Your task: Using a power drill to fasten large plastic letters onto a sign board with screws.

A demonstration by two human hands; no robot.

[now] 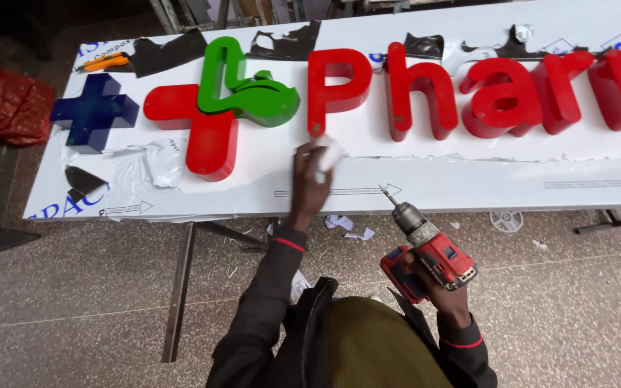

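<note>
My left hand (310,176) presses a crumpled white cloth (328,154) on the white sign panel (468,183), just below the foot of the first big red raised letter (332,82). My right hand (448,296) grips a red cordless drill (425,251) held off the panel's near edge, its bit (388,195) pointing up toward the panel. More red letters (512,93) run to the right. Left of the cloth sits a red cross shape (206,133) with a green shape (242,90) overlapping its top.
A dark blue cross (93,111) lies at the panel's left end, with peeled white film (149,165) and black scraps (167,52) around it. An orange-handled cutter (106,62) lies at the far left corner. Metal trestle legs (179,291) stand on the tiled floor below.
</note>
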